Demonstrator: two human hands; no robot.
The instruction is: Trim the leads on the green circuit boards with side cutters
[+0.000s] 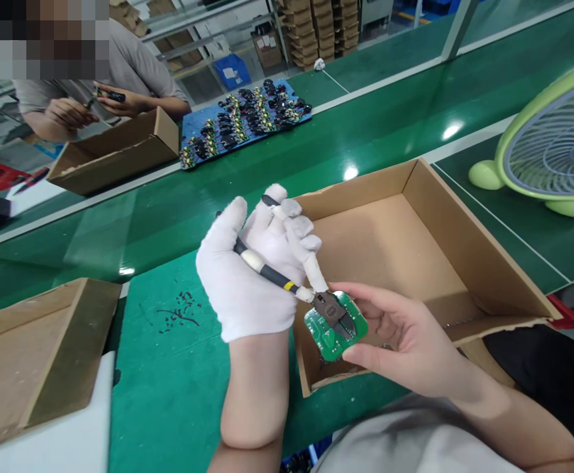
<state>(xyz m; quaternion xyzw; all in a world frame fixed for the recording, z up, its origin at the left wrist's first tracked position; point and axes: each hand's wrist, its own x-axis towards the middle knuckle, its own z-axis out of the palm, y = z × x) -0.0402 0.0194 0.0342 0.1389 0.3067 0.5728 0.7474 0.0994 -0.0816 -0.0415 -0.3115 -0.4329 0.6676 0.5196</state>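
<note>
Clock centred on the green circuit board (327, 343); 12 is the top of the view. Board sits below and right of view centre, held up over the near-left corner of an open cardboard box (459, 243).

Right hand (409, 335), bare, at 3 o'clock: pinches the board by its edges, thumb at 5, a finger at 12.

Left hand (252, 282), white glove, at 10 o'clock: palm upward, fingers curled round the handles of the pliers (331, 309). Handles black, with white wrapping and one yellow band. Dark jaws lie across the board's face, pointing between 4 and 5; cannot tell whether the tips touch it.

At 9 o'clock, a green mat (153, 387) with a scatter of small dark bits (185, 307). Further out that way, a second open carton (64, 341).

At 11 o'clock, well apart, a blue tray (192, 123) crowded with small assemblies (247, 118), black and yellow parts showing.

Between 10 and 11, a co-worker (143, 72) in a grey top, both hands on a small dark-ended piece above another carton (129, 164).

At 2 o'clock, a pale green fan (557, 138), partly cut off by the frame.
</note>
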